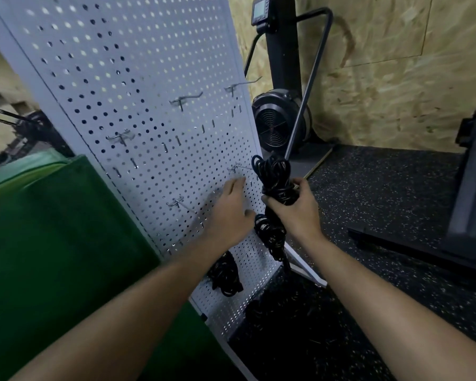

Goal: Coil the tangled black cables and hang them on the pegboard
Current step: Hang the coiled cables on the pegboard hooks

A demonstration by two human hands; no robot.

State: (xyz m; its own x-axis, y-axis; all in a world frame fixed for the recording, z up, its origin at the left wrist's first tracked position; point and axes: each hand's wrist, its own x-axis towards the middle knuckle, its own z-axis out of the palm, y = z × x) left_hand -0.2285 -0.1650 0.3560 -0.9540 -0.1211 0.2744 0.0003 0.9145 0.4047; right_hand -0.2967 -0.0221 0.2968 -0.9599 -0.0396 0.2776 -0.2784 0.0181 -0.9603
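The right hand [294, 213] wrapped its fingers around the middle of the coiled black cable [271, 169]. This left the top loop free above them, probably for the hook [238, 168]. The left hand [231, 213], fingers straight, pressed the pegboard [138, 78], seemingly steadying it.

A white pegboard [138, 78] stands on a black speckled floor [382, 215], its white foot [305, 268] at 5 o'clock. Metal hooks [182, 100] dot its face. One coil [226, 273] of black cable hangs low on it, toward 6 o'clock. On the floor at 1 o'clock sits a fan machine [278, 122]; at 3 o'clock, a black frame [412, 247].
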